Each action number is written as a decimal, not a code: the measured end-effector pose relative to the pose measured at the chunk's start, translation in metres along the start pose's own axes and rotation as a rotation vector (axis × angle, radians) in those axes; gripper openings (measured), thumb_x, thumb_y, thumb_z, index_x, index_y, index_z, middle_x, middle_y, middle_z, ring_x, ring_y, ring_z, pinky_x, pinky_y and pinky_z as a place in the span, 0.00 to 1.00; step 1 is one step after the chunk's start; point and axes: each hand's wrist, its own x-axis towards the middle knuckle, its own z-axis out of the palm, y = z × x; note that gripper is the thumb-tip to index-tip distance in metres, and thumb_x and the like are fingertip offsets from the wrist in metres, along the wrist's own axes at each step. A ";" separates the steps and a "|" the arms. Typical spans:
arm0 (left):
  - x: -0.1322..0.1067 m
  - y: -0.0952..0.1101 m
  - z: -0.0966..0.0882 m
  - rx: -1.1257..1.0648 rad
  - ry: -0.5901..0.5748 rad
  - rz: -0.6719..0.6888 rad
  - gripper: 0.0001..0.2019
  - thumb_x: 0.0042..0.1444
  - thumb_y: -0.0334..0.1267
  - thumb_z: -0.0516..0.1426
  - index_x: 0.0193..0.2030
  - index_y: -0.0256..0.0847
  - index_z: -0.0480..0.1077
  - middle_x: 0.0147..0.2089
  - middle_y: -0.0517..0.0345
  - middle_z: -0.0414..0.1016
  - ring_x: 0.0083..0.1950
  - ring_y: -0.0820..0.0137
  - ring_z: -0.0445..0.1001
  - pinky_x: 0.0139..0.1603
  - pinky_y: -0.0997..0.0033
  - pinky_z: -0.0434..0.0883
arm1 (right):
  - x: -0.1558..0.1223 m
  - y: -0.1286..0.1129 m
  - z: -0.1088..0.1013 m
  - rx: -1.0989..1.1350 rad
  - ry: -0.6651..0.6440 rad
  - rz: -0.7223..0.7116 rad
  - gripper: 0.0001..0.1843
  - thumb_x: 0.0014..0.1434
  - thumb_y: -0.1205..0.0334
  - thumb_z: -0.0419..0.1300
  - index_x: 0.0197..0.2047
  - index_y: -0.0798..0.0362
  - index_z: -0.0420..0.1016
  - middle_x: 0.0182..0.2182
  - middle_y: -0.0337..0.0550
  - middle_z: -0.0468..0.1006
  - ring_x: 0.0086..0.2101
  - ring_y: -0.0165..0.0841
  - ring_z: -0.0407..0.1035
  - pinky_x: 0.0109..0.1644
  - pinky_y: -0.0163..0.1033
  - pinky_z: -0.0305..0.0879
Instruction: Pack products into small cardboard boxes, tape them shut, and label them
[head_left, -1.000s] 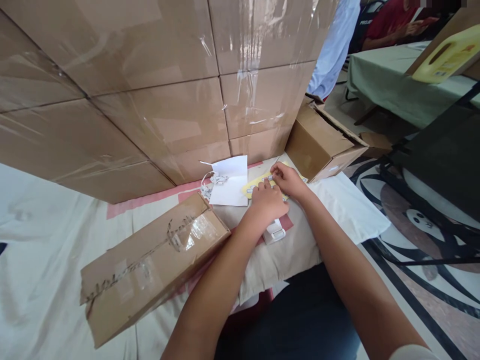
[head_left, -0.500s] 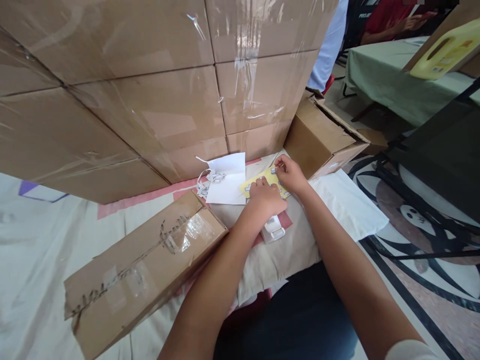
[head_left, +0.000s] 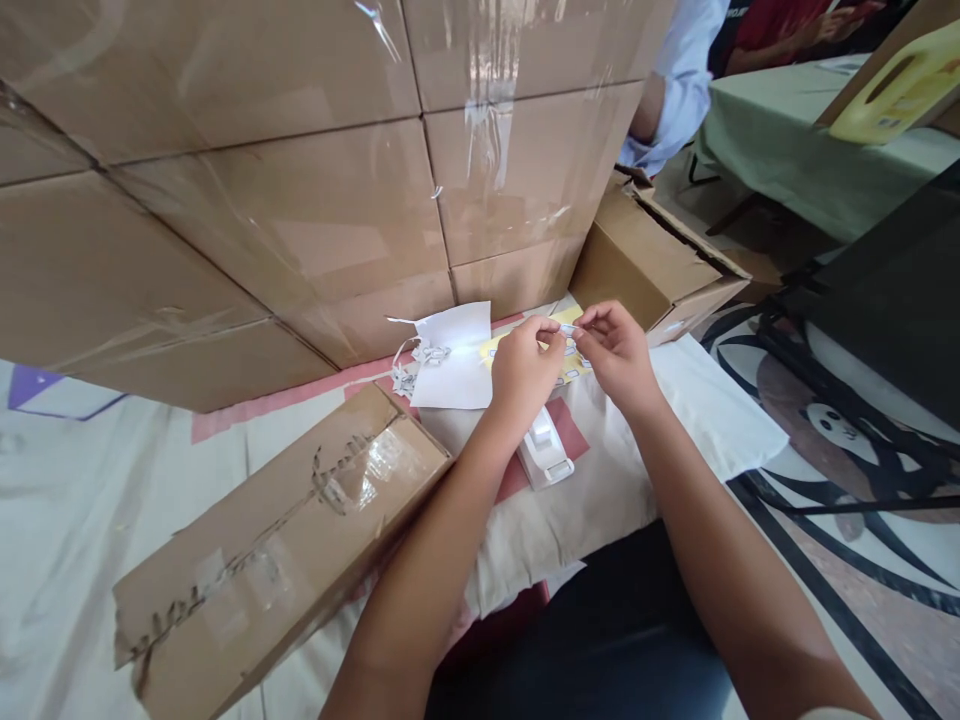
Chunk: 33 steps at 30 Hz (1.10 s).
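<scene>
Both hands meet above the yellow sheet (head_left: 571,368), which lies on the cloth (head_left: 600,500) and carries rows of small pale pieces. The left hand (head_left: 525,365) has its grip drawn in, thumb against fingertips, at one end of a small pale strip (head_left: 568,328); the right hand (head_left: 619,355) pinches the other end in the same way. Holding it from two sides probably keeps so slight a piece taut and steady, and fingertips alone suit something that a full fist would crumple. Whether the strip is paper or tape is too small to tell. The strip itself hangs over the far part of the yellow sheet, between the two thumbs.

Just left of the yellow sheet lies a white paper (head_left: 459,350) with a cluster of small cut pieces (head_left: 406,378) at its outer edge, seemingly gathered there so that light bits stay together. On the near side of the yellow sheet stands a white tape dispenser (head_left: 544,450), its cutting end toward the person, likely so tape comes within easy reach. A taped cardboard box (head_left: 285,540) rests farther left of the sheet, out of the hands' way. Beyond the sheet rises a wrapped stack of cartons (head_left: 292,200), which limits the space and perhaps explains why everything sits so close together
</scene>
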 end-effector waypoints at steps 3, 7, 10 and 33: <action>0.003 0.002 -0.004 -0.035 -0.038 0.063 0.03 0.58 0.34 0.59 0.37 0.44 0.74 0.39 0.60 0.81 0.40 0.69 0.78 0.45 0.68 0.72 | -0.001 -0.006 0.001 0.027 0.015 0.010 0.18 0.55 0.51 0.72 0.38 0.48 0.68 0.34 0.36 0.73 0.30 0.28 0.65 0.34 0.36 0.65; 0.003 0.005 -0.006 -0.142 -0.047 0.082 0.05 0.57 0.31 0.58 0.35 0.43 0.74 0.37 0.60 0.81 0.38 0.70 0.78 0.42 0.70 0.72 | -0.002 -0.012 0.002 0.029 0.021 0.028 0.19 0.56 0.49 0.71 0.38 0.47 0.66 0.33 0.36 0.73 0.28 0.27 0.64 0.30 0.36 0.64; 0.004 0.005 -0.004 -0.327 -0.099 0.094 0.05 0.57 0.30 0.56 0.34 0.42 0.73 0.34 0.61 0.80 0.39 0.71 0.79 0.41 0.72 0.73 | -0.003 -0.017 0.002 0.032 0.021 0.043 0.19 0.56 0.48 0.71 0.38 0.47 0.66 0.32 0.36 0.73 0.26 0.27 0.63 0.28 0.36 0.63; -0.008 0.007 -0.005 0.560 0.056 0.528 0.09 0.69 0.35 0.51 0.45 0.47 0.73 0.43 0.58 0.81 0.45 0.64 0.77 0.45 0.62 0.66 | -0.015 -0.026 0.001 -0.315 0.108 -0.079 0.20 0.59 0.41 0.67 0.32 0.49 0.76 0.34 0.42 0.74 0.30 0.32 0.66 0.31 0.40 0.61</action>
